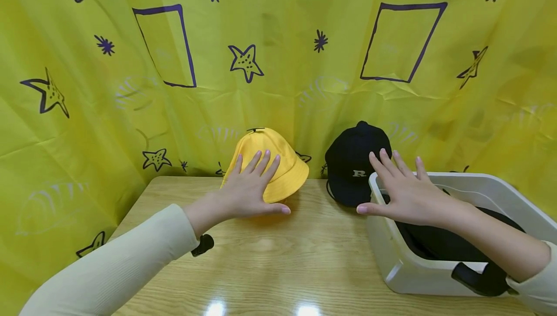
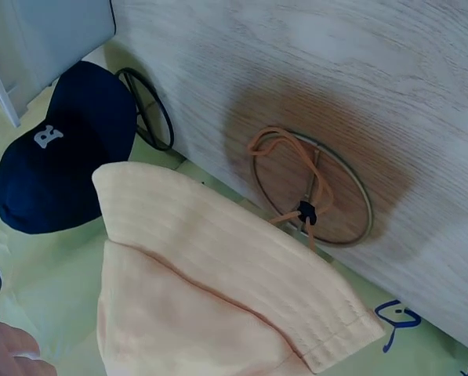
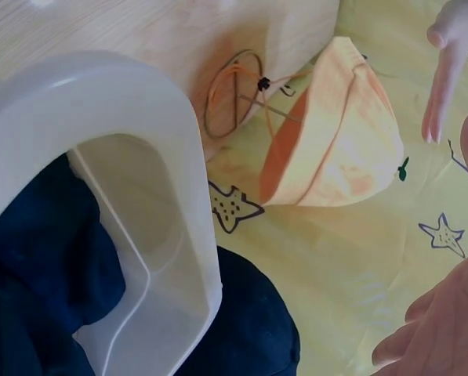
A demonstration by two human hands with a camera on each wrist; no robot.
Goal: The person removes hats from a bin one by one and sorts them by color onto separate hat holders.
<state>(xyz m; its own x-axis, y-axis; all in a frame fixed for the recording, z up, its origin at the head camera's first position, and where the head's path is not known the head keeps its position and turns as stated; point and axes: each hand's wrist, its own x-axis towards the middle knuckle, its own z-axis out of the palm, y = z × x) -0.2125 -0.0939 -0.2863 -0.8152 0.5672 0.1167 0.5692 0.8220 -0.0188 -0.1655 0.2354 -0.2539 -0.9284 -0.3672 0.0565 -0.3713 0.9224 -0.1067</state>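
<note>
My left hand (image 1: 250, 193) is held out with spread fingers and holds nothing; in the head view it overlaps a yellow bucket hat (image 1: 283, 161). That hat sits on a stand whose ring base (image 2: 367, 204) shows in the left wrist view, beside an orange cord (image 2: 277, 133) with a dark toggle. My right hand (image 1: 409, 195), fingers also spread and holding nothing, is over the near left corner of a white bin (image 1: 404, 277). Behind its fingertips is a black cap (image 1: 352, 151) with a letter R on the front. Dark fabric (image 3: 30, 251) lies inside the bin.
The wooden table (image 1: 261, 267) reaches back to a yellow curtain (image 1: 278, 103) printed with stars and squares. The bin takes up the table's right side, close to the black cap. A wire ring base (image 2: 167, 125) shows under the cap.
</note>
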